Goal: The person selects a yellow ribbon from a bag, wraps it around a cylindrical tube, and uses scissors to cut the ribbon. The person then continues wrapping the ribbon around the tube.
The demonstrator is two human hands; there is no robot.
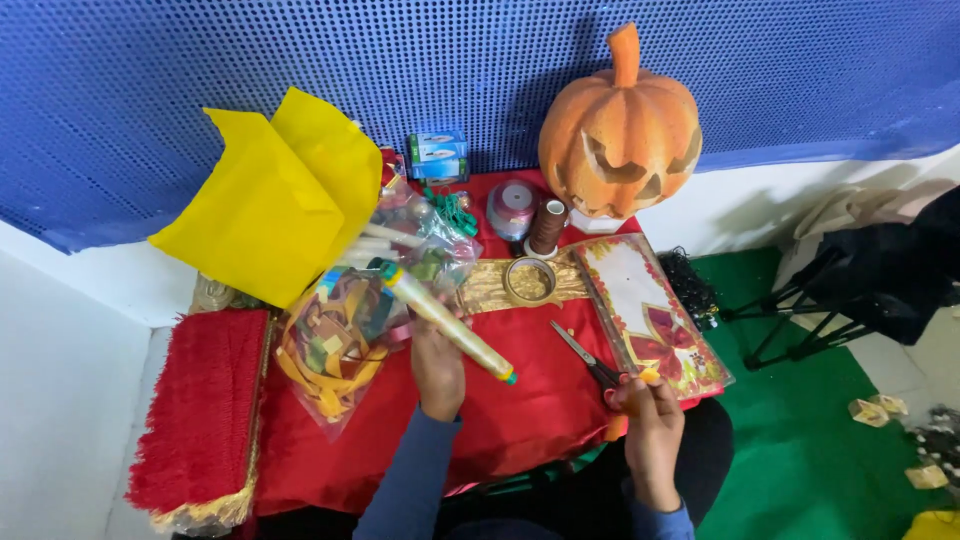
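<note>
The left hand (438,368) rests on the red cloth-covered table (530,400), fingers curled around the lower part of a long pale-yellow roll with a teal end cap (447,322); the roll lies diagonally, its upper end resting on the clear plastic bag of coloured paper scraps (335,350) and its lower end pointing toward the table centre. The right hand (650,420) is at the near right edge of the table, fingers pinched on the handles of a pair of metal scissors (580,355); the blades lie closed or nearly closed on the cloth, tips pointing up and left. Just right of the scissors lies a flat rectangular packet with a white centre and red floral border (650,310). Above the scissors, a gold tape ring (530,282) sits on a band of gold fabric (490,290). Behind it stand a brown thread spool (548,226) and a pinkish ribbon reel (512,208). An orange carved pumpkin (620,130) occupies the far right corner. A folded yellow paper sheet (275,200) stands at far left, and a red fringed fabric piece (200,420) lies at the left edge.
</note>
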